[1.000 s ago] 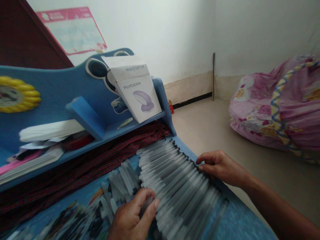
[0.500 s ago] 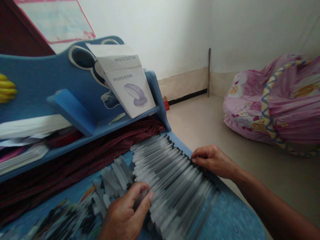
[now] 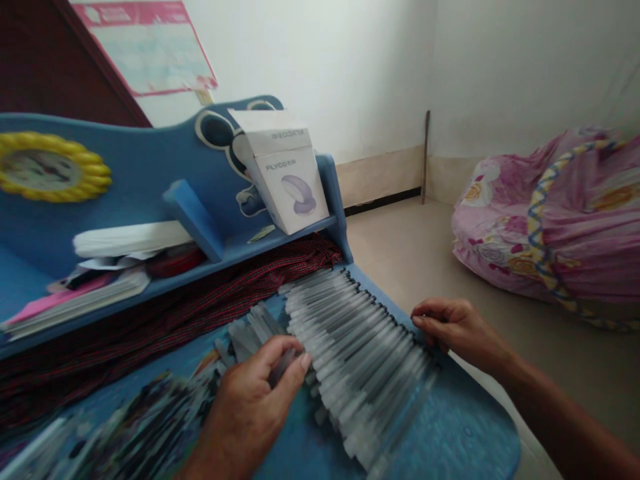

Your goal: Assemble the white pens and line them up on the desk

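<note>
A long row of slim, clear pen-like tubes [image 3: 357, 353] lies side by side on the blue desk, their black ends toward the right edge. My left hand [image 3: 255, 393] is closed at the row's left side, with a grey translucent piece [image 3: 283, 365] between thumb and fingers. Beyond the desk's right edge, near the black ends, my right hand [image 3: 453, 325] is in a pinch; whatever it may hold is too small to make out. Looser clear tubes [image 3: 253, 327] lie behind my left hand. A blurred heap of dark thin sticks [image 3: 150, 423] spreads at the lower left.
The blue desk [image 3: 470, 427] has a back shelf with a white box [image 3: 293, 177], papers and books [image 3: 85, 300]. A dark red checked cloth [image 3: 200, 310] lies along the shelf's foot. A pink flowered bundle [image 3: 495, 227] with a patterned hoop [image 3: 537, 213] stands on the floor at right.
The view has swung left, so more of the shelf and a yellow-rimmed clock show. My right hand has drawn slightly away from the black ends. My left hand keeps its grip.
</note>
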Tool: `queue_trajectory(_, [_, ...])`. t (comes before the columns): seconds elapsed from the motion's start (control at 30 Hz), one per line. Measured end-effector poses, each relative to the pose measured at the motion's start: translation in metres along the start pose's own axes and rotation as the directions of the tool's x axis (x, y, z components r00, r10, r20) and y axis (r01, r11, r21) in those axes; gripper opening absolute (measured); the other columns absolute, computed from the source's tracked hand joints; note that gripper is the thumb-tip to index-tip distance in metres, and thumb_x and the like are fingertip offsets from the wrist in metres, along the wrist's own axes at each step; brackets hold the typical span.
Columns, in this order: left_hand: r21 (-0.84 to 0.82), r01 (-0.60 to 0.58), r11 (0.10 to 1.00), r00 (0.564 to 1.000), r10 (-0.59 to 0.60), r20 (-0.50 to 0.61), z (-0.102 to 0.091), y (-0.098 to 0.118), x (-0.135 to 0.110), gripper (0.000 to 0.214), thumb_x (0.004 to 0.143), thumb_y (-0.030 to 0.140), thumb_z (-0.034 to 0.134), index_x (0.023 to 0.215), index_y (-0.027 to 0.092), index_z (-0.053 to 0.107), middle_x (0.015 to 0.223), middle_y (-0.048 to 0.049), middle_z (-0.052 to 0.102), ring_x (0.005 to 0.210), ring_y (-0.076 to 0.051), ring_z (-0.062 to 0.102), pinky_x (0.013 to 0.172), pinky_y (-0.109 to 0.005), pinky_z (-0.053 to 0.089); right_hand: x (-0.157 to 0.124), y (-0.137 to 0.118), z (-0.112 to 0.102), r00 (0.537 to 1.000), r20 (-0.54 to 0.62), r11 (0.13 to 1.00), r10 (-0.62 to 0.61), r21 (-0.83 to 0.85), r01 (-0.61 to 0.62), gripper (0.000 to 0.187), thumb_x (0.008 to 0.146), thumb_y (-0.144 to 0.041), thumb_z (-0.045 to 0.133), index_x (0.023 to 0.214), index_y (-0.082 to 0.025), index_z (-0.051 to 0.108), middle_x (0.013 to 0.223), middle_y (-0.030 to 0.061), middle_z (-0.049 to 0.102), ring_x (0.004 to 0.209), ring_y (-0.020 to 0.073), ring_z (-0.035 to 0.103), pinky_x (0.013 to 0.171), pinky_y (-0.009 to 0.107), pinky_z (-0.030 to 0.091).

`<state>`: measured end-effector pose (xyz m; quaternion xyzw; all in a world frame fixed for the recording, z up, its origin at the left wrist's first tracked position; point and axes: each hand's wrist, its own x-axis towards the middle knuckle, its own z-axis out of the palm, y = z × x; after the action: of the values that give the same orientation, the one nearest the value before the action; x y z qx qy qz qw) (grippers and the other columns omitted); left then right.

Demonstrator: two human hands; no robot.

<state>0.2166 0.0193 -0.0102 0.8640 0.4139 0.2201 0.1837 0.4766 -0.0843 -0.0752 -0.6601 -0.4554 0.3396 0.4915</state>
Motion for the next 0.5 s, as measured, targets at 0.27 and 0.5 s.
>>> queue_trajectory(0.27, [-0.224, 0.018, 0.974, 0.999, -0.028, -0.038, -0.035, 0.017, -0.013, 0.023, 0.077, 0.039, 0.052, 0.079, 0.017, 0.06, 0.056, 0.0029, 0.057, 0.046, -0.01, 0.049, 0.044, -0.02, 0.037, -0.022, -0.004, 0.005, 0.999, 0.033, 0.992, -0.026, -0.126, 0.03, 0.024, 0.079, -0.037, 0.051, 0.075, -0.016, 0.061, 0.053, -0.0026, 0.05, 0.046, 0.0098, 0.048, 0.044, 0.021, 0.036])
queue_trajectory(0.5, [-0.635, 0.126, 0.763, 0.991, -0.123, 0.049, -0.062, 0.001, -0.039, 0.02, 0.078, 0.033, 0.053, 0.079, 0.013, 0.056, 0.061, 0.0001, 0.059, 0.038, -0.004, 0.04, 0.035, -0.016, 0.027, -0.037, -0.008, 0.007, 0.982, -0.119, 0.853, -0.144, -0.518, 0.062, 0.025, 0.08, -0.038, 0.048, 0.077, -0.02, 0.065, 0.062, 0.0024, 0.064, 0.057, 0.018, 0.059, 0.053, 0.027, 0.041])
